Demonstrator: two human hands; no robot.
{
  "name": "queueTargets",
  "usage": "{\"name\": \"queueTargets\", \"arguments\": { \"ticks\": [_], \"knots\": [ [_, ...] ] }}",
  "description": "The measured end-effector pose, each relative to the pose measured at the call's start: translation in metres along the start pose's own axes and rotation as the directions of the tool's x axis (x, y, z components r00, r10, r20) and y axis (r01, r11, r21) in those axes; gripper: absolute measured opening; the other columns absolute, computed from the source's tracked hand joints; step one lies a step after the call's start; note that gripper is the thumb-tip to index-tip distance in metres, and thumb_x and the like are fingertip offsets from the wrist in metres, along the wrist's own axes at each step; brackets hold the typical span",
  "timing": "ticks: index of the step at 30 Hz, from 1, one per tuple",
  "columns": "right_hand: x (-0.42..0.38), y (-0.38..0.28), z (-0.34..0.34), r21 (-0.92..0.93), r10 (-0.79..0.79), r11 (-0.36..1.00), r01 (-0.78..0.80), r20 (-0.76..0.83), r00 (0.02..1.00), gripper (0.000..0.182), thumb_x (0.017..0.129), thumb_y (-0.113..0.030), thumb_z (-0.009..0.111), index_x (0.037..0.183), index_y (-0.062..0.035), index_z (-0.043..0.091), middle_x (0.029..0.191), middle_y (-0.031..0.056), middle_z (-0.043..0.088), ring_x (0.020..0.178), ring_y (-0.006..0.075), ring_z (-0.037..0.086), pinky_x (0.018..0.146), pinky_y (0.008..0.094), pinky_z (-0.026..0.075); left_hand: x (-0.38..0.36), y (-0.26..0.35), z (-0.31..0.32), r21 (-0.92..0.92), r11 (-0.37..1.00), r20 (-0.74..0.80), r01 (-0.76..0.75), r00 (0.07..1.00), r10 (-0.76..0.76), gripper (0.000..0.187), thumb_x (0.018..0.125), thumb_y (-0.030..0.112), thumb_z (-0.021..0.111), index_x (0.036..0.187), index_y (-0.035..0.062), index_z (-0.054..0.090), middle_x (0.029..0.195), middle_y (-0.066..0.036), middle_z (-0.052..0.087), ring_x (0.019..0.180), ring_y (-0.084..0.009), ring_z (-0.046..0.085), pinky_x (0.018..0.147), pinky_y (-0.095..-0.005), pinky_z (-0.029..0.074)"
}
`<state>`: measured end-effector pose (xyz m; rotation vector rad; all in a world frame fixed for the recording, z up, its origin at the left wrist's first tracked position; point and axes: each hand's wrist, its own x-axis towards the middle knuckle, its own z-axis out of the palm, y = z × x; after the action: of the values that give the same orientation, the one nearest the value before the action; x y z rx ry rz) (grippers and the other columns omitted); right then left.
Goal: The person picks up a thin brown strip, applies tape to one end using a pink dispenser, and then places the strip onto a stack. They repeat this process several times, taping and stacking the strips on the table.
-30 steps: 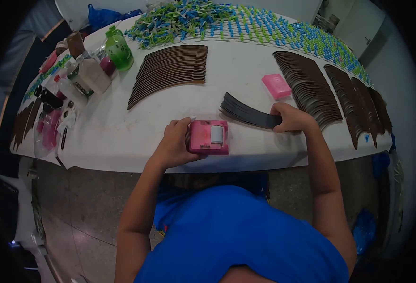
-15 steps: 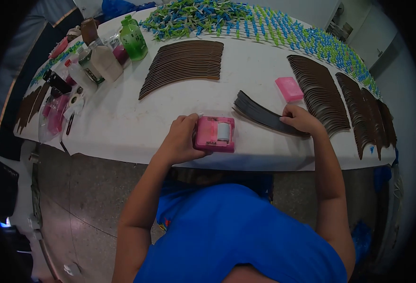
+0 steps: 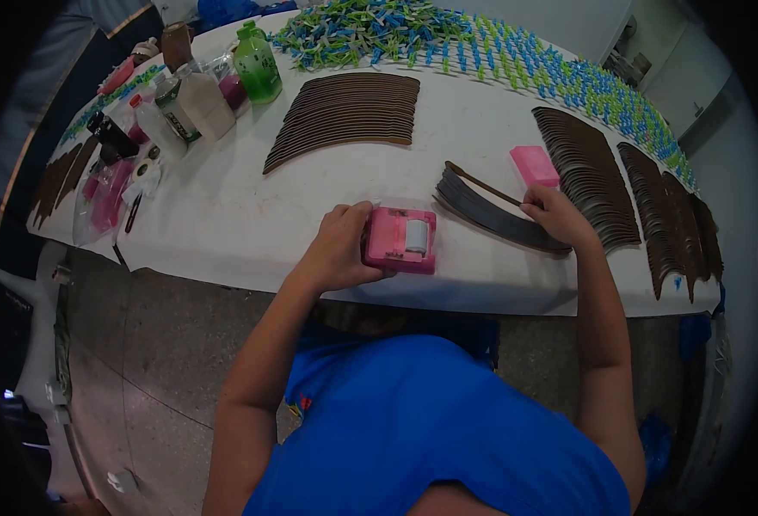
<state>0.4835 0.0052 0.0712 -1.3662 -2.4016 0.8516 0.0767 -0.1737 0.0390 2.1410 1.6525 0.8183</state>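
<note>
My left hand (image 3: 340,254) is wrapped around the side of a pink box (image 3: 388,236) with a white roller (image 3: 416,236) set in its top, near the table's front edge. Between finger and thumb, my right hand (image 3: 560,219) pinches the end of a thin curved brown strip (image 3: 482,183). That strip stands slightly apart from a fanned stack of dark curved strips (image 3: 499,220) lying just below it. Beyond my right hand lies a pink block (image 3: 534,165).
Rows of brown curved strips (image 3: 345,112) lie at the back, with more strips (image 3: 587,176) at right. Blue and green clips (image 3: 370,34) cover the far edge. Bottles, including a green one (image 3: 257,69), stand at left beside a plastic bag (image 3: 104,202). The white table (image 3: 250,232) ends before me.
My right hand has separated one brown strip from the dark stack and raised it slightly away. My left hand still holds the pink box. The whole view has shifted a little.
</note>
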Motion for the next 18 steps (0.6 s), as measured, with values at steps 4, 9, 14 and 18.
{"name": "queueTargets", "arguments": {
  "ticks": [4, 9, 14, 18],
  "knots": [
    [-0.003, -0.025, -0.008, -0.014, -0.03, 0.999, 0.029, -0.088, 0.996, 0.014, 0.103, -0.011, 0.07, 0.099, 0.0002, 0.061, 0.081, 0.0031, 0.061, 0.077, 0.0123, 0.059, 0.07, 0.0331, 0.05, -0.001, -0.003, 0.001, -0.002, 1.0, 0.013, -0.002, 1.0, 0.002, 0.107, 0.061, 0.036, 0.101, 0.145, 0.0, 0.047, 0.133, -0.022, 0.062, 0.127, -0.0433, 0.056, 0.111, -0.0496, 0.046],
    [-0.012, -0.086, -0.012, -0.061, -0.131, 0.991, 0.121, -0.208, 0.969, 0.017, 0.102, -0.014, 0.071, 0.103, 0.0019, 0.063, 0.086, 0.0151, 0.067, 0.079, 0.0286, 0.067, 0.073, 0.0389, 0.052, 0.005, 0.01, -0.01, 0.121, 0.984, -0.191, -0.132, 0.97, 0.154, 0.106, 0.069, 0.039, 0.099, 0.153, 0.0024, 0.045, 0.151, -0.023, 0.053, 0.14, -0.0453, 0.049, 0.119, -0.0535, 0.041],
    [-0.008, -0.155, 0.017, -0.13, -0.413, 0.91, 0.393, -0.214, 0.885, 0.013, 0.102, -0.01, 0.07, 0.104, 0.001, 0.064, 0.096, 0.0171, 0.069, 0.086, 0.0349, 0.07, 0.077, 0.043, 0.056, 0.048, 0.069, -0.038, 0.304, 0.899, -0.315, -0.316, 0.857, 0.408, 0.064, 0.084, 0.028, 0.087, 0.138, 0.0052, 0.061, 0.143, -0.018, 0.062, 0.139, -0.0386, 0.053, 0.118, -0.0526, 0.041],
    [-0.013, -0.185, 0.036, -0.076, -0.564, 0.822, 0.565, -0.247, 0.788, 0.01, 0.1, -0.008, 0.071, 0.104, 0.0006, 0.067, 0.102, 0.0167, 0.069, 0.089, 0.0333, 0.072, 0.079, 0.0433, 0.057, 0.062, 0.08, -0.043, 0.402, 0.834, -0.234, -0.378, 0.838, 0.493, 0.013, 0.086, 0.015, 0.076, 0.092, 0.0062, 0.068, 0.094, -0.01, 0.071, 0.106, -0.0299, 0.069, 0.103, -0.0479, 0.049]
  ]
}}
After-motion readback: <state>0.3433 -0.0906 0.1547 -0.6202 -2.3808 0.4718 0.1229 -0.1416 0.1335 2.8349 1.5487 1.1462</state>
